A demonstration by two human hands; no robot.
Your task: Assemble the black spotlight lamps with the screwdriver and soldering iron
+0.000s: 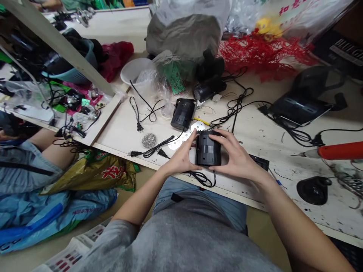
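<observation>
Pale, scuffed bench (263, 132) aslant across the view, its near edge trimmed with a light strip. Off the left corner, a second, lower white board (109, 113), crossed by a slanting grey-white beam (56, 41). Beyond the far edge, another white surface (113, 22). Below the near edge, tan floor (258, 226), possibly bare concrete. Soft, even light, without hard shadows.

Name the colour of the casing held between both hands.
Black: the casing shows best in the head view.

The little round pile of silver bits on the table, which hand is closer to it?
Left. The left hand grips the black box just right of the pile; the right hand holds the box's far side.
</observation>
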